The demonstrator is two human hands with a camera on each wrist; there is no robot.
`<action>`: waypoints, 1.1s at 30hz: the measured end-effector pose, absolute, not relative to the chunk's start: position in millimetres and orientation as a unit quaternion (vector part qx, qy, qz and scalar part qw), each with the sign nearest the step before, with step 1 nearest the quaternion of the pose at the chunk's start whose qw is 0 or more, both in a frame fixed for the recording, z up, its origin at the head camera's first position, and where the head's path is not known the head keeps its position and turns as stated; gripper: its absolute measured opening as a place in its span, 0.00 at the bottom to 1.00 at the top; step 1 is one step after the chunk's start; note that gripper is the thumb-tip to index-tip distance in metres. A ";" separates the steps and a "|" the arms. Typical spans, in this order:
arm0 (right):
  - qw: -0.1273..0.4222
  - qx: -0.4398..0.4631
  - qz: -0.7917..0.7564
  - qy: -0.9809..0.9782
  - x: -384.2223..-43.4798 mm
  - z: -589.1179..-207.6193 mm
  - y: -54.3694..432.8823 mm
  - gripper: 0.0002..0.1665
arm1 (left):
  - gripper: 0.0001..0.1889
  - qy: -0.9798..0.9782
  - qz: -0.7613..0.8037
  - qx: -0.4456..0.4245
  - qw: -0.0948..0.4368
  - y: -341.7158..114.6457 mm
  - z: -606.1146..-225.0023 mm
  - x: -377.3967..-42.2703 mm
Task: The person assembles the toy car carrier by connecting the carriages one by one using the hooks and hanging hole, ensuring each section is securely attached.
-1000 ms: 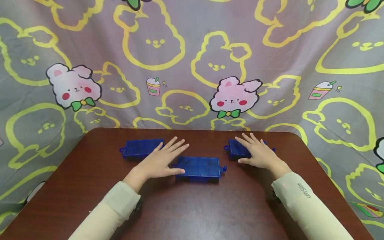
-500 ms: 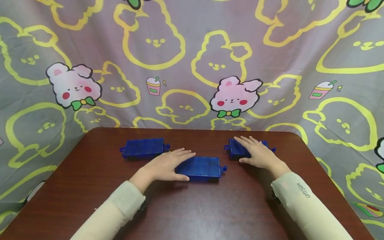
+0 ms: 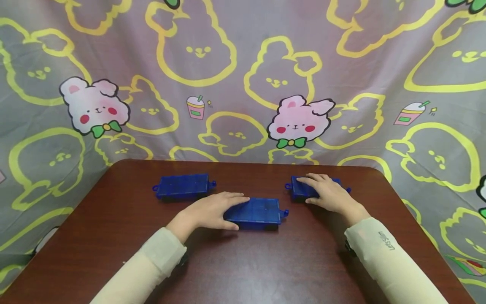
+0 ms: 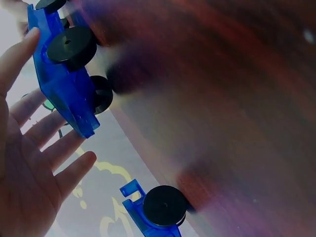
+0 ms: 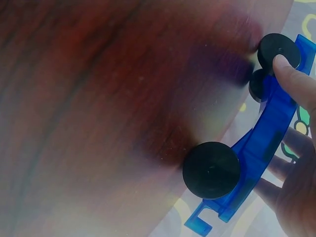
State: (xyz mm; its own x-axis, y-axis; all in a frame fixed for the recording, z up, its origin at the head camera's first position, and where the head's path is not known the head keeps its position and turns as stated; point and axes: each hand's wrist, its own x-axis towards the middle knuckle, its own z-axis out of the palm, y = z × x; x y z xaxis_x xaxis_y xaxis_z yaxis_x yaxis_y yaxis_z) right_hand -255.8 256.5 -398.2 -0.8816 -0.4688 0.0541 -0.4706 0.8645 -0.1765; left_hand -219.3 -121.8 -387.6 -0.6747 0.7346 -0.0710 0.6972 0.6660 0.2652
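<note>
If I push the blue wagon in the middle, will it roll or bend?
The middle wagon would probably roll easily on its round black wheels. Its see-through blue body looks like hard plastic, so it likely won't bend and may feel light.

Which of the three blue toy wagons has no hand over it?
The leftmost wagon; the left hand partly covers the middle wagon, the right hand the rightmost wagon.

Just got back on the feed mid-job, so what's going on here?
A person has both hands on blue toy wagons at a brown table. The left hand has its thumb and fingers around the middle wagon; the right hand does likewise with the right wagon. The left wagon stands untouched farther back. All three are apart, not coupled.
</note>
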 end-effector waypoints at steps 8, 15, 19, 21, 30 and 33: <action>0.006 0.231 0.089 -0.969 -255.7 -398.7 258.9 0.42 | 0.37 0.911 0.108 0.389 0.088 -121.6 -387.3 -218.5; 0.014 0.227 0.083 -0.970 -253.4 -396.5 260.9 0.42 | 0.37 0.910 0.113 0.389 0.088 -122.4 -387.9 -219.7; 0.012 0.225 0.076 -0.971 -251.3 -395.5 261.9 0.42 | 0.37 0.911 0.115 0.387 0.089 -122.4 -388.7 -219.7; 0.010 0.222 0.073 -0.972 -249.8 -395.1 262.6 0.42 | 0.37 0.911 0.117 0.386 0.089 -122.3 -388.9 -219.4; 0.021 0.224 0.072 -0.972 -240.7 -390.8 266.6 0.42 | 0.36 0.910 0.123 0.386 0.090 -123.0 -387.8 -219.1; 0.029 0.223 0.071 -0.972 -236.9 -387.9 268.7 0.42 | 0.36 0.909 0.122 0.388 0.090 -123.4 -387.0 -220.1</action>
State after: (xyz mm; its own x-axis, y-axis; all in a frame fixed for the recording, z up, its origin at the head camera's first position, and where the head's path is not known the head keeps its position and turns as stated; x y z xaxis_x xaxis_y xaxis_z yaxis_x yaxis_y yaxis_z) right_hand -236.9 268.7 -387.9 -0.8992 -0.4288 0.0872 -0.4369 0.8908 -0.1246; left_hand -220.1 -123.4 -387.0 -0.6822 0.7280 -0.0681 0.6844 0.6685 0.2912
